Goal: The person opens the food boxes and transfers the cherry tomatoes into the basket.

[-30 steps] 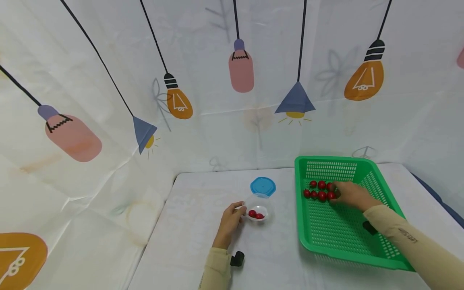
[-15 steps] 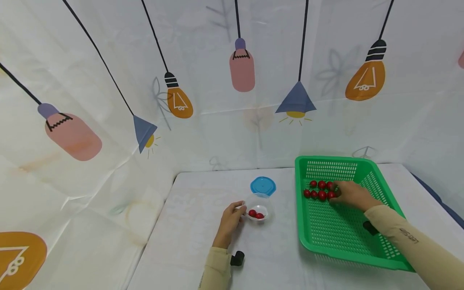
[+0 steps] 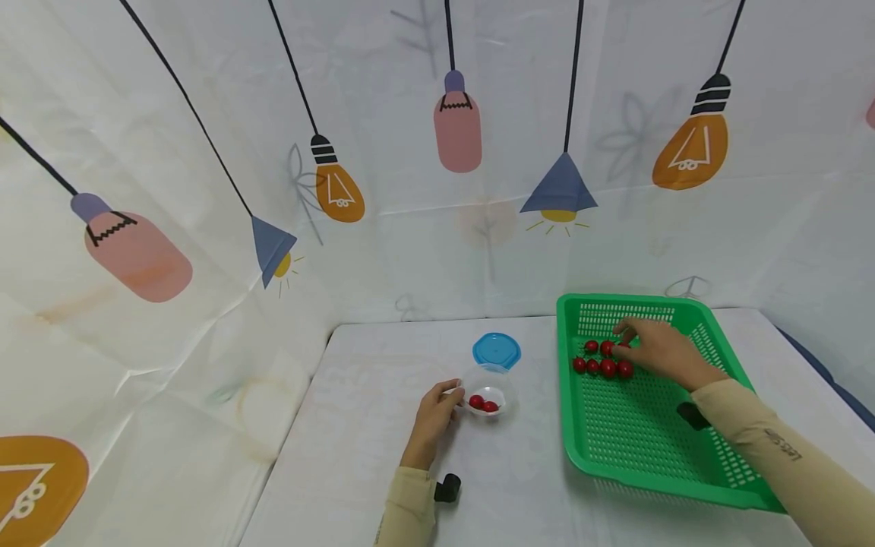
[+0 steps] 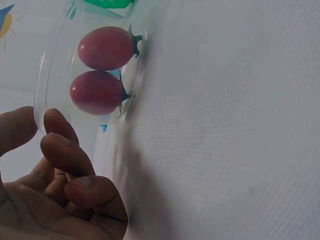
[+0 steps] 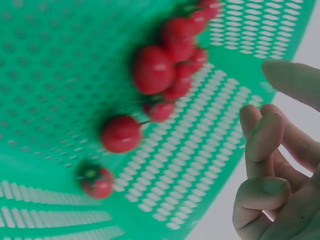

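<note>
Two tomatoes [image 4: 100, 70] in cup [image 3: 488, 384] — left grip [image 3: 432, 420] pinching rim, right grip [image 5: 280, 185] loose, empty over basket [image 3: 649, 448].

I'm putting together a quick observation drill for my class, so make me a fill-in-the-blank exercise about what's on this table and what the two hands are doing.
1. The clear plastic cup by the left hand holds ____ cherry tomatoes.
2. The right hand is over the loose tomatoes inside the ____ basket.
3. The round lid lying on the table behind the cup is ____ in colour.

Missing words: two; green; blue
</note>
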A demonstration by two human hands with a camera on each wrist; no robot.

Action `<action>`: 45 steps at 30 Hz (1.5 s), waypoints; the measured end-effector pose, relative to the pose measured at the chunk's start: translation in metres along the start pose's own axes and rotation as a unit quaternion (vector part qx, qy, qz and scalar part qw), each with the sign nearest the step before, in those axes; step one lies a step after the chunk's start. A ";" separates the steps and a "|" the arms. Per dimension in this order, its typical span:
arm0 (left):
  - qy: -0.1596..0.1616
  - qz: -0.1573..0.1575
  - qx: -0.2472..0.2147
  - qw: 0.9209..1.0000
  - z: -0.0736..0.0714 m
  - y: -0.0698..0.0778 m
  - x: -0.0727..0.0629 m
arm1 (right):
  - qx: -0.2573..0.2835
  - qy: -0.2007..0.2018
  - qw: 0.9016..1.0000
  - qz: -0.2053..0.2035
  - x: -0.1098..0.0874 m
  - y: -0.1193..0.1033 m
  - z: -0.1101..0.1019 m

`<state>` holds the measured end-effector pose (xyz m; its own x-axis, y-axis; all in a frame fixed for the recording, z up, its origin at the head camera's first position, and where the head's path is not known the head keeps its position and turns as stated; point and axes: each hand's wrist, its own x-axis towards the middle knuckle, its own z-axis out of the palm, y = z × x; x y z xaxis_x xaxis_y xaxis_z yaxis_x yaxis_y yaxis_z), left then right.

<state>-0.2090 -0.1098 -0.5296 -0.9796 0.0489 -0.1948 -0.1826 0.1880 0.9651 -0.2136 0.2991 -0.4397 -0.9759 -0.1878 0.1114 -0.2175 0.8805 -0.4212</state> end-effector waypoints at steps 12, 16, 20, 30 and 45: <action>0.002 -0.002 0.001 1.000 0.001 0.004 -0.002 | 0.050 0.049 0.997 -0.028 0.013 -0.072 -0.019; 0.004 -0.004 0.000 1.000 0.002 0.005 -0.003 | 0.067 0.050 0.996 -0.030 0.022 -0.090 -0.021; 0.005 -0.008 -0.001 1.000 0.002 0.006 -0.004 | 0.102 0.047 0.993 -0.036 0.031 -0.105 -0.020; 0.003 -0.013 -0.003 1.000 0.002 0.005 -0.003 | 0.155 0.028 0.987 -0.031 0.050 -0.142 -0.001; 0.009 -0.014 0.010 1.000 0.001 0.005 -0.003 | 0.185 -0.029 0.982 -0.027 0.064 -0.171 0.032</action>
<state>-0.2065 -0.1081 -0.5241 -0.9757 0.0260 -0.2176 -0.2075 0.2095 0.9555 -0.2397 0.1223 -0.3894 -0.9599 -0.2638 0.0952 -0.2502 0.6523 -0.7154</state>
